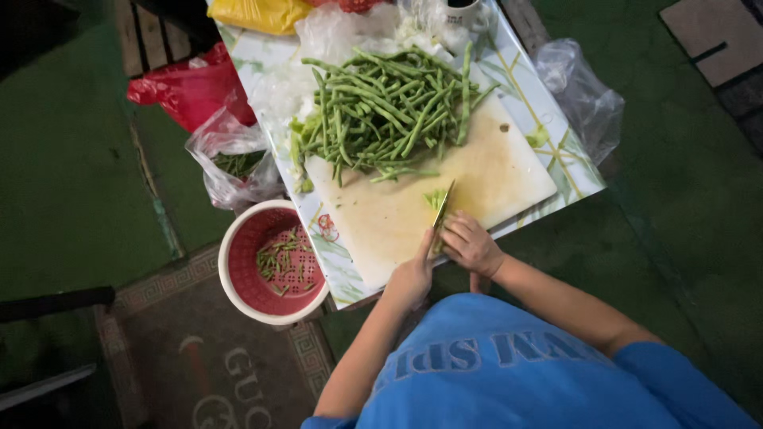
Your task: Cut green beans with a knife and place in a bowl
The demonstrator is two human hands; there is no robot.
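My left hand grips thin-bladed knife over pale plastic cutting board; right hand pinches cut green beans, fingers closed.

I'm looking down on my own bright blue t-shirt, short-sleeved, with pale lettering printed across the chest. Both forearms are bare below the sleeves, and neither my left hand nor my right hand is gloved.

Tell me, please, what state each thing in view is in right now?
Green beans: whole, heaped on the cutting board.
Knife: blade tilted over small cut pieces.
Right hand: by the knife.
Left hand: at the knife's handle.
Red colander: holds bean trimmings.
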